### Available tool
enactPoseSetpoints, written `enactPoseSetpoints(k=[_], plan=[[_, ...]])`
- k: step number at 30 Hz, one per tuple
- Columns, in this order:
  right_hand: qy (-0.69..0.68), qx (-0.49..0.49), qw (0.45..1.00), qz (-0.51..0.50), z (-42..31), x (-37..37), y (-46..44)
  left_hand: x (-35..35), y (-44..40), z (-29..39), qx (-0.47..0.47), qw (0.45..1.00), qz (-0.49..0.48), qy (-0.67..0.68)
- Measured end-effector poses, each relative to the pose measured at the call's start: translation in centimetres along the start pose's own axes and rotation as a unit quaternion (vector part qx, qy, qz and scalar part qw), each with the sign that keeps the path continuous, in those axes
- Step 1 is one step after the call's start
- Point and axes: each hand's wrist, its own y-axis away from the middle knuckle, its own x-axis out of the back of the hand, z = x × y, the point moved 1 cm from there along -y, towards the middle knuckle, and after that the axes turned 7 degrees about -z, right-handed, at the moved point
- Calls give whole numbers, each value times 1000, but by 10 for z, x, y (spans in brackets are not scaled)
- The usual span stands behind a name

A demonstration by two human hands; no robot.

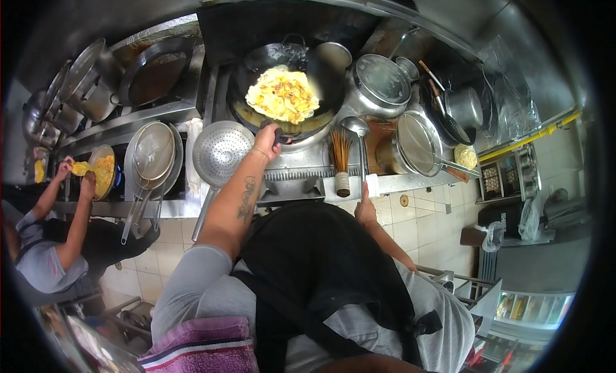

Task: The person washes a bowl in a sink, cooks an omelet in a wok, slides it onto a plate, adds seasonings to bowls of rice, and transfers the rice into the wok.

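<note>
My left hand [268, 142] is closed on a dark cloth at the near rim of a large black wok [240, 97]. Inside the wok lies a broad yellow and white egg mixture [283, 95] with orange-brown bits. My right hand [366, 212] is wrapped round the handle of a metal ladle [362, 145], whose bowl rests near the counter's back, right of the wok. Between the wok and the ladle lies a bamboo brush [341, 161]. A perforated strainer [223, 153] sits to the left of my left forearm.
A co-worker's hands [88, 180] hold something yellow over a pan [102, 171] at the far left. Mesh strainers [154, 151] stand left of the perforated one. On the right are a lidded pot [383, 79], another mesh strainer [418, 138] and a pan with utensils [449, 119].
</note>
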Motion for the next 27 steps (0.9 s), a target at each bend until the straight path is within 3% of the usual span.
enactPoseSetpoints(k=[5, 7, 11, 14, 19, 21, 23, 25, 27], plan=[[11, 1, 1000, 6, 4, -3, 0, 11, -16, -21, -50, 996, -3, 68], [6, 3, 1000, -2, 5, 2, -2, -5, 28, -32, -73, 994, 56, 57], [0, 1, 1000, -8, 2, 13, -4, 4, 124, -63, -130, 981, 56, 134], [-13, 9, 1000, 16, 15, 8, 1, 21, 192, -54, -57, 982, 7, 180], [11, 44, 999, 17, 17, 14, -3, 21, 246, -27, -86, 969, 14, 230], [11, 50, 999, 17, 19, 16, -7, 25, 244, 9, -130, 971, 12, 202], [13, 59, 998, 22, 25, 15, -12, 52, 221, 55, -143, 983, -49, 102], [16, 86, 996, 29, 35, 14, -21, 56, 193, 109, -221, 963, 27, 154], [-8, 144, 988, 58, 44, 15, -26, 85, 189, 105, -251, 960, 28, 122]])
